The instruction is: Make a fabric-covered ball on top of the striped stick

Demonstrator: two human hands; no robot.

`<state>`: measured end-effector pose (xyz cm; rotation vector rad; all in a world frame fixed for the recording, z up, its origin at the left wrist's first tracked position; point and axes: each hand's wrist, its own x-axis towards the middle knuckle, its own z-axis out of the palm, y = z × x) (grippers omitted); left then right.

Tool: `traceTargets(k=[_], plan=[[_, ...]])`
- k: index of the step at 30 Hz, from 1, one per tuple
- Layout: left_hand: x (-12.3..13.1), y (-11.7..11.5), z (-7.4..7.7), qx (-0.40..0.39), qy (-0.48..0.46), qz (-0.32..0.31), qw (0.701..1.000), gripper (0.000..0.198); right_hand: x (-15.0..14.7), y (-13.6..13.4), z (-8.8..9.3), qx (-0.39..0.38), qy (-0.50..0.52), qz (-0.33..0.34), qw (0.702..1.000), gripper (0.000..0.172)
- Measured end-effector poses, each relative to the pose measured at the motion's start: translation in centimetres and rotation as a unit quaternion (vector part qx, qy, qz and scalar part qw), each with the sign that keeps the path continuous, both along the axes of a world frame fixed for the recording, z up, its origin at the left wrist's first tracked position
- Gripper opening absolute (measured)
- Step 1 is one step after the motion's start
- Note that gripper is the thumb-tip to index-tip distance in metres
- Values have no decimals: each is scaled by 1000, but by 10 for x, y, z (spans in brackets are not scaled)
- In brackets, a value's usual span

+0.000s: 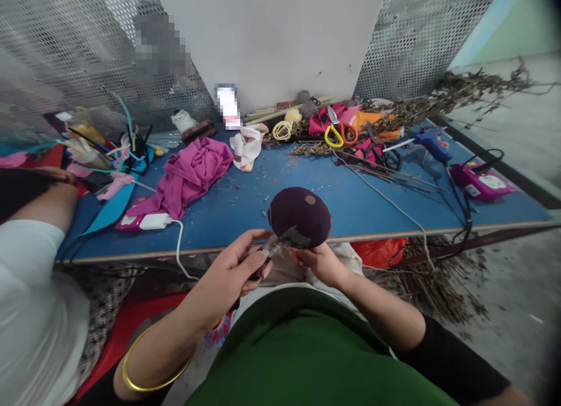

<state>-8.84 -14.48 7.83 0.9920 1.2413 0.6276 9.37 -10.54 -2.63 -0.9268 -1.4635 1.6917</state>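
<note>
A dark purple rounded object [302, 210], with a lighter spot and a grey patch, is held over the front edge of the blue table [236, 219]. My left hand [245, 263] is closed around a dark handle [259, 271], whose pale, blurred upper end meets the object's lower left side. Below the object, my right hand [322, 263] supports its underside, with the fingers partly hidden behind it. Magenta cloth [195, 169] lies on the table beyond my left hand.
Scissors [339, 134], dried plants [307, 149], thin sticks [412, 178] and a blue glue gun [432, 144] lie at the back and right. A magenta power strip [482, 181] trails cables. Another person's arm [39, 210] rests at the left. A lit phone [228, 107] leans behind.
</note>
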Motion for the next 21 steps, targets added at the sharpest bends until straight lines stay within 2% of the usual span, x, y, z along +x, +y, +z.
traceTargets(k=[2, 4, 7, 10, 12, 15, 18, 19, 21], plan=[[-1, 3, -3, -12, -7, 13, 1000, 30, 1, -14, 0, 31, -5, -21, 999, 48], [-2, 6, -5, -19, -20, 17, 999, 24, 6, -25, 7, 113, -21, -47, 992, 41], [-3, 8, -9, -26, -35, 32, 999, 20, 17, -37, 26, 284, -42, -112, 951, 30], [-2, 9, -12, -39, -43, 43, 997, 24, 24, -42, 43, 368, 21, -137, 919, 21], [1, 9, -15, -48, -49, 46, 997, 27, 21, -42, 49, 345, 109, -92, 928, 22], [7, 9, -19, -58, -58, 46, 996, 29, 8, -38, 51, 179, 265, -31, 947, 31], [8, 9, -22, -66, -67, 43, 995, 31, -2, -38, 51, 4, 339, -75, 938, 36], [7, 9, -23, -71, -73, 41, 994, 31, -3, -39, 51, -22, 332, -100, 938, 37], [4, 9, -23, -82, -87, 33, 992, 32, -2, -43, 53, -25, 294, -138, 946, 37]])
